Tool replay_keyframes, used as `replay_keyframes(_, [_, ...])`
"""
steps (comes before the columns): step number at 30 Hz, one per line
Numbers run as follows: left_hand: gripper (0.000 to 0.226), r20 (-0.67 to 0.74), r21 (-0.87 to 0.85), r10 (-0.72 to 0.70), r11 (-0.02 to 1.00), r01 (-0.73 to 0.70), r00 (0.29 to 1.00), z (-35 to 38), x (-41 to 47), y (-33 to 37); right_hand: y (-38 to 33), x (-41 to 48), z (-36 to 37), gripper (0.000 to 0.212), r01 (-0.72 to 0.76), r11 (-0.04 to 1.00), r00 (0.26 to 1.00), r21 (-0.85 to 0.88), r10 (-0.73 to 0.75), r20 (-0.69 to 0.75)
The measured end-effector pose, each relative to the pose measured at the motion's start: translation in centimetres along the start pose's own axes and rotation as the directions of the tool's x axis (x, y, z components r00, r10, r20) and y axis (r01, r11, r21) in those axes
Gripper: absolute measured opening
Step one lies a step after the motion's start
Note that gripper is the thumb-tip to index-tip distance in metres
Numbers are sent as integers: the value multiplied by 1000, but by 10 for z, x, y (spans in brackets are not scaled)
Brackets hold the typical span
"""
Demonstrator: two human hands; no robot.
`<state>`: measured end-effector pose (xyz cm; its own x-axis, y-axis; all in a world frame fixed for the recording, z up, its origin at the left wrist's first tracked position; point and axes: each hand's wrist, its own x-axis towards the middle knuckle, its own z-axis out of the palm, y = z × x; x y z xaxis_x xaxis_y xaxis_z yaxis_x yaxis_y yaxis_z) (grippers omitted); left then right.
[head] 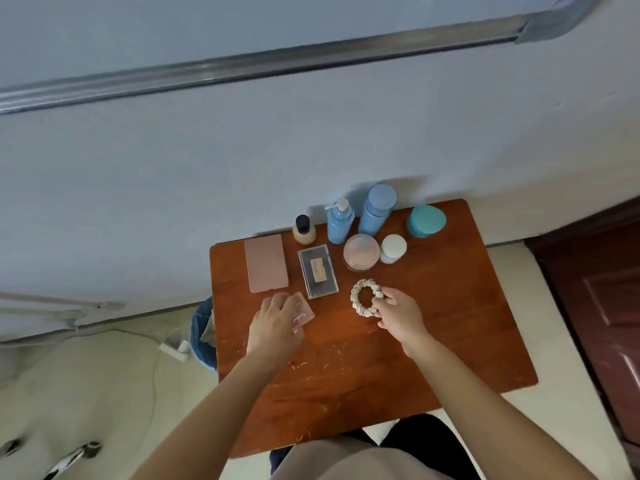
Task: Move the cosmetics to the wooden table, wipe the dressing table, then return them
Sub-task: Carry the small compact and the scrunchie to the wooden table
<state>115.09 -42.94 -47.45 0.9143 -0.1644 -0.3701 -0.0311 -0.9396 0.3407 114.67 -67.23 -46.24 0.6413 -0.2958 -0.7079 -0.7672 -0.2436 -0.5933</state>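
Cosmetics fill the far half of the wooden table (381, 375). Nearest me, my left hand (275, 323) grips a pink compact (304, 315) at ten o'clock, and my right hand (401, 315) pinches a scrunchie (365, 299) at one o'clock, both low on the wood. Beyond lie a palette (266, 263) and a clear case (318, 271), then jars and bottles toward twelve. I judge this a moving step, though whether setting down or picking up I cannot tell. Either calls for keeping clear of the jars.

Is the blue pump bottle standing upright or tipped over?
Upright: the blue pump bottle stands on its base on the wooden table, with its white pump uppermost.
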Motion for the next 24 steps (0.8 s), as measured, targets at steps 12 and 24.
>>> replay_keyframes(12, [42, -109, 19, 138, 990, -136, 984, -24, 1, 26, -11, -22, -35, 50, 300, 809, 915, -506, -394, -89])
replay_keyframes(24, [38, -383, 3, 565, 792, -610, 731, -67, -13, 254, 61, -131, -200, 55, 342, 864, 623, -369, -502, -600])
